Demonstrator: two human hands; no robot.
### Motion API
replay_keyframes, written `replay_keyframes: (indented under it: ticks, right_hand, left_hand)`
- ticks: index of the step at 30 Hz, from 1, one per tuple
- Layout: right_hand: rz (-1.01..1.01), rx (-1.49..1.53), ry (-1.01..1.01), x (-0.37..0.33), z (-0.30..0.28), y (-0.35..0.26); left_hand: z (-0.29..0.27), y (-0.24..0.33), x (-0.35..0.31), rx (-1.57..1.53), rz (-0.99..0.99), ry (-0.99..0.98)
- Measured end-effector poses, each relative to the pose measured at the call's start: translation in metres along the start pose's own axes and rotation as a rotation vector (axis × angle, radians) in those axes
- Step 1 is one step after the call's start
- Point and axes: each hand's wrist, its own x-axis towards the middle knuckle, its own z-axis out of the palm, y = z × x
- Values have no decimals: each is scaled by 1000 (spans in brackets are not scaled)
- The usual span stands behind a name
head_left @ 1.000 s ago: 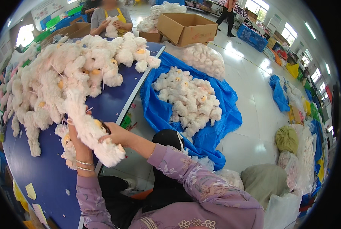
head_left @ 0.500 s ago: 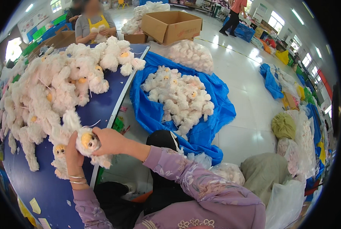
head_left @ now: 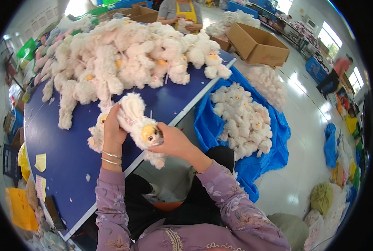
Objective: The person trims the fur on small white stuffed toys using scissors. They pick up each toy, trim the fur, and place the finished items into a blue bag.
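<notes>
A white fluffy plush toy (head_left: 136, 119) with a yellow patch and a small face with dark eyes is between my hands, above the table's edge. My right hand (head_left: 176, 143) is closed round the toy beside its face. My left hand (head_left: 114, 130) grips its other side, its fingers partly hidden behind the fur. A second plush toy (head_left: 95, 134) rests against the outer side of my left hand; whether those fingers also touch it I cannot tell. Just beyond my hands, a large heap of similar plush toys (head_left: 128, 54) covers the far part of the blue table (head_left: 75, 167).
To the right, a blue sheet (head_left: 278, 142) on the floor holds more plush toys (head_left: 245, 117). Behind it are a full clear bag (head_left: 263, 83) and an open cardboard box (head_left: 257, 44). A person in a yellow apron (head_left: 186, 16) works across the table. Paper slips (head_left: 40, 162) lie at near left.
The view has swung left, so the table and heap appear farther right. Both hands still hold the same plush toy; my right hand now sits slightly lower beside its face.
</notes>
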Motion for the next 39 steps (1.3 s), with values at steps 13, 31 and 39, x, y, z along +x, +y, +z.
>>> replay_keyframes:
  ticks: [13,31,39]
  right_hand:
    - [-16,54,301,-6,4,2]
    - [-136,108,391,-6,10,-3]
    - [-79,277,223,-1,10,9]
  left_hand:
    - [10,5,-22,408,53,-101]
    - [21,-1,-32,205,21,-166]
    - [16,-7,-29,164,130,-292]
